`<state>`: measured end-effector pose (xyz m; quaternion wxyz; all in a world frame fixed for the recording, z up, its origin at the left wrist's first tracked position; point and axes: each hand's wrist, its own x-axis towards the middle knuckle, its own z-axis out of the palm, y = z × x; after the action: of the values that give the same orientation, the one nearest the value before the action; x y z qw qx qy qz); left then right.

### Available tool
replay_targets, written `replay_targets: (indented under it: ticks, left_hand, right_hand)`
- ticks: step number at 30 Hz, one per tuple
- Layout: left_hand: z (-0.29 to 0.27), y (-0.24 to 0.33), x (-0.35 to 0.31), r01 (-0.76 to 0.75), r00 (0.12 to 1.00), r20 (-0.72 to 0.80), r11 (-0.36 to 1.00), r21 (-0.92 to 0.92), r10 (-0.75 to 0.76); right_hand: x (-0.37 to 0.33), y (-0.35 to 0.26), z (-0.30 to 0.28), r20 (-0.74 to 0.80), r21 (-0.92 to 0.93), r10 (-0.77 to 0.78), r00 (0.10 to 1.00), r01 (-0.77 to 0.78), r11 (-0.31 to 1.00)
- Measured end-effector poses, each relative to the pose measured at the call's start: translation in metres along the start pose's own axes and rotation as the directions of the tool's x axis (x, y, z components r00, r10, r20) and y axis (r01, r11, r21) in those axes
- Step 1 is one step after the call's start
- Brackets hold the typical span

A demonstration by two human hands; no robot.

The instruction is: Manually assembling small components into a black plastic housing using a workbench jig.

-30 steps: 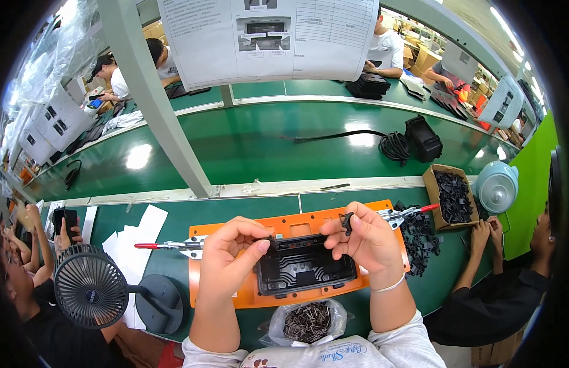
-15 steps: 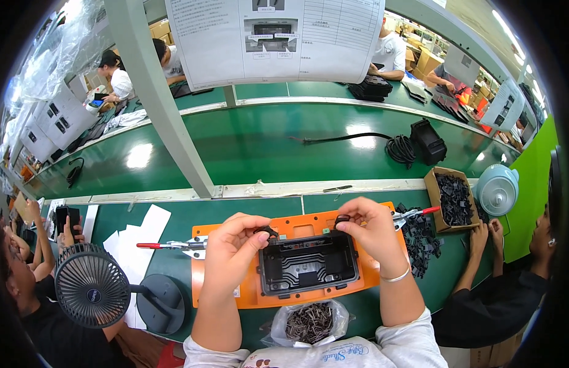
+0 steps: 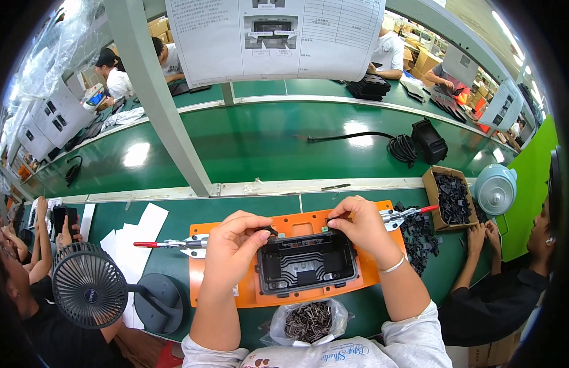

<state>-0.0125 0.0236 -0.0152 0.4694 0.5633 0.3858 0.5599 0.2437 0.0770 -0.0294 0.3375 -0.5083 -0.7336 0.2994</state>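
Note:
A black rectangular plastic housing (image 3: 308, 270), open side up, sits in an orange fixture plate (image 3: 244, 294) in front of me. My left hand (image 3: 238, 242) pinches a small black plastic piece (image 3: 267, 230) at the housing's far left corner. At the far right corner my right hand (image 3: 361, 226) is closed on another small black piece (image 3: 331, 221), mostly covered by the fingertips. Red-tipped toggle clamps, a left clamp (image 3: 174, 244) and a right clamp (image 3: 410, 213), stand at the plate's two ends.
A bag of screws (image 3: 309, 321) lies at the plate's near edge. Loose black parts (image 3: 419, 239) and a cardboard box (image 3: 428, 184) of them are on the right. White sheets (image 3: 134, 245) and a fan (image 3: 91, 288) are left. Co-workers sit on both sides.
My right hand has moved a little left, bringing its black piece to the housing's far right corner. My left hand stays at the far left corner with its piece.

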Motion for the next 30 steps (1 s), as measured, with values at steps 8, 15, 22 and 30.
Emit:
replay_targets:
  ticks: [8,15,22,30]
  left_hand:
    - [0.002,-0.004,0.000,-0.024,1.000,-0.005,0.988,0.150,0.025]
    - [0.007,0.001,0.008,-0.070,0.996,-0.011,0.859,0.507,0.088]
    - [0.009,-0.033,0.018,-0.123,0.991,0.058,0.695,0.709,0.117]
    - [0.005,-0.037,0.024,-0.162,0.986,0.095,0.655,0.738,0.137]
  right_hand:
    - [0.009,0.012,-0.001,0.119,-0.015,0.042,0.992,-0.040,0.999]
    - [-0.006,0.002,0.008,-0.046,-0.287,-0.133,0.990,0.114,0.951]
    - [-0.017,-0.008,0.021,-0.104,-0.493,-0.240,0.965,0.159,0.855]
    - [-0.018,-0.002,0.023,-0.128,-0.472,-0.272,0.954,0.183,0.862]
